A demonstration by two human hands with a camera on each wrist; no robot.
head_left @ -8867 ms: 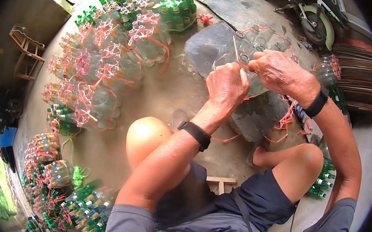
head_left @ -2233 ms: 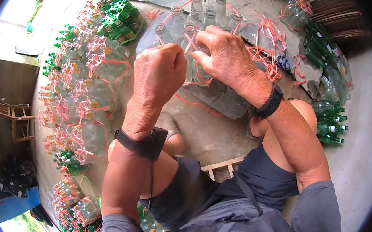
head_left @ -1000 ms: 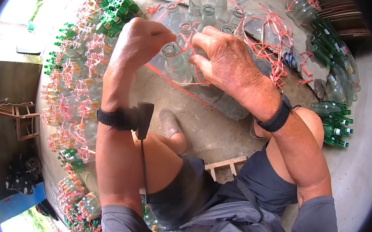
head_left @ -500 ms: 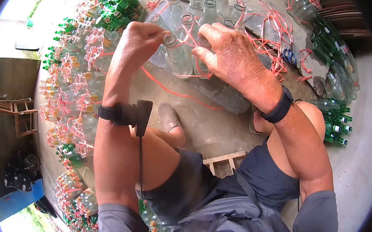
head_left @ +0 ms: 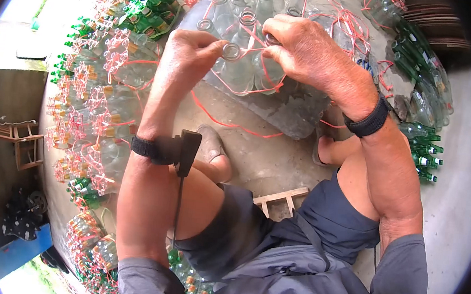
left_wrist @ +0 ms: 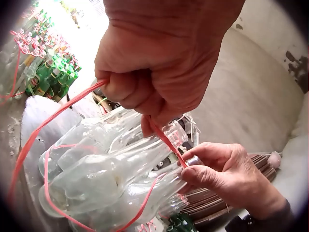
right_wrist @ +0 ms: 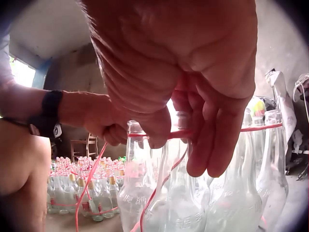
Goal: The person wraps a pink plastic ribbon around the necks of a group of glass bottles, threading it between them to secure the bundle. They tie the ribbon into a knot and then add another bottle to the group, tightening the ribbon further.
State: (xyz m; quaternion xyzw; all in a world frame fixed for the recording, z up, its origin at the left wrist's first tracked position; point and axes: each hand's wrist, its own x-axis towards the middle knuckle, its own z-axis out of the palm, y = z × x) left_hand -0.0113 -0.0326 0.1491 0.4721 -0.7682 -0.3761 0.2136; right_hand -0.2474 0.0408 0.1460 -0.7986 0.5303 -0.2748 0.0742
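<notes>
L hand raised beside the btl cluster, fingers curled tight, grip clenched on pink strap, which runs straight across to R hand. R hand over the cluster, palm down; grip part-closed, thumb + fingers around neck of one clear btl. Strap also loops round the grouped btls, upright on grey slab.

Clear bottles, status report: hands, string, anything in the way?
Left hand gripping red string. Right hand holding a bottle neck. Clear bottles upright on slab, string around them. Right hand partly hides them from head view.
</notes>
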